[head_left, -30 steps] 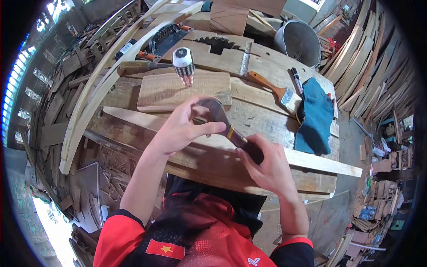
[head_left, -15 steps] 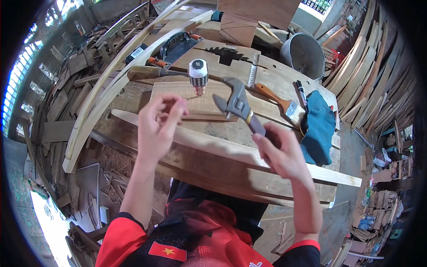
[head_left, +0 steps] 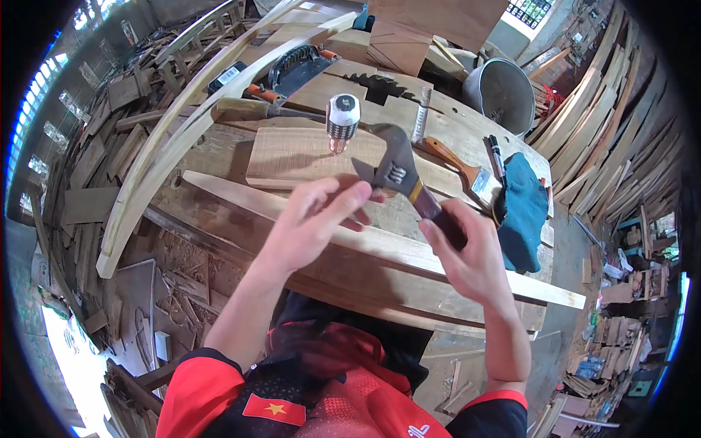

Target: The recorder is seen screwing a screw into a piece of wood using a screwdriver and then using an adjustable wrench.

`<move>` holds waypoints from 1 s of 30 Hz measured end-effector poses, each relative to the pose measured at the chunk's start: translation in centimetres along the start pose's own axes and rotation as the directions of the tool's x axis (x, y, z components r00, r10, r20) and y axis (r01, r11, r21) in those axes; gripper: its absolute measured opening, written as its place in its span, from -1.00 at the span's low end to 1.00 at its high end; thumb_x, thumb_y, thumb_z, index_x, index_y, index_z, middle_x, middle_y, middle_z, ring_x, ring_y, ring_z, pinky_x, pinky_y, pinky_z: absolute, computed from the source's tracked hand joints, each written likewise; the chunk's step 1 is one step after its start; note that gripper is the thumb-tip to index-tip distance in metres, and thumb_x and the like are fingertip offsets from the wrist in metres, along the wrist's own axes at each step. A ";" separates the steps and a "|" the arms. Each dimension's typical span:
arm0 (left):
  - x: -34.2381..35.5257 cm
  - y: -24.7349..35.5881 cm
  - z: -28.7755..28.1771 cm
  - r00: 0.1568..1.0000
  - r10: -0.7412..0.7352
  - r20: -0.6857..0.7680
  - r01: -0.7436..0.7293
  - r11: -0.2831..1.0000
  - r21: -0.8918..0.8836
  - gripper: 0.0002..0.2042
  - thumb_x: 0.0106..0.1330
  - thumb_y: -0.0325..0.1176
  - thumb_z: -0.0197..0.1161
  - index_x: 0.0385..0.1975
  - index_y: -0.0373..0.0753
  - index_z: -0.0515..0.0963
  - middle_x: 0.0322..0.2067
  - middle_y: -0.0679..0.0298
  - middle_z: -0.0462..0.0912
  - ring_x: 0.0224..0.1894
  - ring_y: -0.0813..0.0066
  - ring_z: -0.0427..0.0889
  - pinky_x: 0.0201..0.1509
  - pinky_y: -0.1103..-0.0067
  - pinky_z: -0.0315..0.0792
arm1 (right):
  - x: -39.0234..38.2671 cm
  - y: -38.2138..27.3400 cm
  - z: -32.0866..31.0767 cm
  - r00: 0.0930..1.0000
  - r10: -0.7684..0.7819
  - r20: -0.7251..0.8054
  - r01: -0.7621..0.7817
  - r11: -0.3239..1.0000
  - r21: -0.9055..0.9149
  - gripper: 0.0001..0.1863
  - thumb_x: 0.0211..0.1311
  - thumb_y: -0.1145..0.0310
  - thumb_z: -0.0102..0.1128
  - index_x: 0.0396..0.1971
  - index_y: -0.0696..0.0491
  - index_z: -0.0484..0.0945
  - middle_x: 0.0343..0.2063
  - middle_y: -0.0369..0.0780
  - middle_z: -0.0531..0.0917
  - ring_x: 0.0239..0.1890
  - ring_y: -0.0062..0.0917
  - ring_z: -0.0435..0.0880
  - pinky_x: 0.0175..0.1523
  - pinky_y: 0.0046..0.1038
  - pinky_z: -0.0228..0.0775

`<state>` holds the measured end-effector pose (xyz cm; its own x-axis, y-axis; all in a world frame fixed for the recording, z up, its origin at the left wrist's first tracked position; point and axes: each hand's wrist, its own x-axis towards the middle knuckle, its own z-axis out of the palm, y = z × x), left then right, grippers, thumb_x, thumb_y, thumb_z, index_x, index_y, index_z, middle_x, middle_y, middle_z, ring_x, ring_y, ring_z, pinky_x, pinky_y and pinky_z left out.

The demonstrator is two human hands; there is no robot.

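Note:
My right hand point(head_left: 471, 248) is wrapped around the handle of a grey adjustable wrench point(head_left: 400, 166), holding it above the bench with its jaws pointing up and left. My left hand point(head_left: 318, 219) is beside the lower jaw, fingers half bent and apart; whether a fingertip touches the wrench cannot be made out. Behind the hands, a knob-like tool with a white and black top and clear reddish lower part point(head_left: 343, 120) stands upright over a flat wooden board point(head_left: 281, 153). A long pale wooden strip point(head_left: 409, 248) crosses the bench below both hands.
A paintbrush point(head_left: 456, 164), black marker point(head_left: 496, 155) and teal cloth point(head_left: 524, 212) lie at right. Further back are a toothed dark blade point(head_left: 380, 87) and metal bucket point(head_left: 499, 95). A wooden-handled tool point(head_left: 244, 109) and curved wooden strips point(head_left: 157, 171) lie left.
My left hand has moved right, from over the board to beside the wrench's jaws. The wrench has turned slightly in my right hand, which keeps hold of it. The view has shifted a little.

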<state>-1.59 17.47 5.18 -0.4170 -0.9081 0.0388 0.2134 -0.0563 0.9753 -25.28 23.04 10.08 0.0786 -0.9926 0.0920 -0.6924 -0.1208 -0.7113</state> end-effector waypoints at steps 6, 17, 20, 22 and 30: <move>0.5 -1.4 3.0 0.989 -0.121 0.085 0.139 0.959 -0.248 -0.65 0.51 -0.18 0.27 -0.05 -0.43 0.67 -0.18 0.19 0.75 -0.16 0.51 0.72 0.02 0.54 0.61 | -3.2 1.0 0.4 0.998 -0.055 -0.001 0.055 0.998 -0.008 -0.76 0.30 0.37 0.39 -0.17 0.17 0.55 -0.57 -0.06 0.63 -0.57 -0.18 0.65 -0.40 -0.31 0.42; 0.7 -1.0 2.5 0.967 -0.251 -0.035 0.249 0.968 -0.042 -0.58 0.20 -0.34 0.56 -0.06 -0.48 0.60 -0.17 0.16 0.70 -0.16 0.39 0.77 -0.03 0.54 0.61 | -4.2 2.0 0.7 0.997 -0.074 -0.037 0.074 0.997 0.002 -0.77 0.27 0.41 0.38 -0.18 0.16 0.55 -0.56 -0.07 0.64 -0.54 -0.18 0.68 -0.39 -0.29 0.45; 0.8 -0.7 2.4 0.968 -0.247 0.042 0.249 0.968 -0.040 -0.55 0.22 -0.32 0.55 -0.02 -0.49 0.59 -0.13 0.14 0.69 -0.15 0.41 0.77 0.01 0.54 0.59 | -4.3 2.2 0.5 0.998 -0.060 -0.026 0.060 0.998 0.005 -0.76 0.26 0.41 0.39 -0.17 0.16 0.54 -0.56 -0.07 0.65 -0.53 -0.15 0.69 -0.39 -0.28 0.45; 0.8 -0.2 2.4 0.953 -0.302 -0.026 0.303 0.949 0.093 -0.60 0.26 -0.34 0.51 -0.04 -0.49 0.61 -0.14 0.16 0.71 -0.13 0.44 0.76 0.05 0.56 0.57 | -4.4 2.4 0.4 0.999 -0.049 -0.007 0.049 0.999 0.012 -0.76 0.26 0.40 0.39 -0.17 0.16 0.54 -0.55 -0.06 0.65 -0.53 -0.14 0.69 -0.39 -0.27 0.45; 0.9 -1.9 1.9 0.982 -0.174 0.074 0.164 0.979 0.124 -0.67 0.31 -0.22 0.49 -0.15 -0.40 0.74 -0.31 0.29 0.77 -0.29 0.68 0.61 -0.15 0.68 0.45 | -4.1 2.9 0.9 0.997 -0.074 0.011 0.073 0.997 0.020 -0.75 0.26 0.41 0.39 -0.18 0.17 0.54 -0.53 -0.01 0.66 -0.49 -0.06 0.68 -0.37 -0.23 0.45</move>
<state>-4.06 17.54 3.80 -0.5122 -0.8511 -0.1151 0.0314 -0.1524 0.9878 -27.00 26.73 7.00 0.1373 -0.9811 0.1365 -0.6702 -0.1935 -0.7165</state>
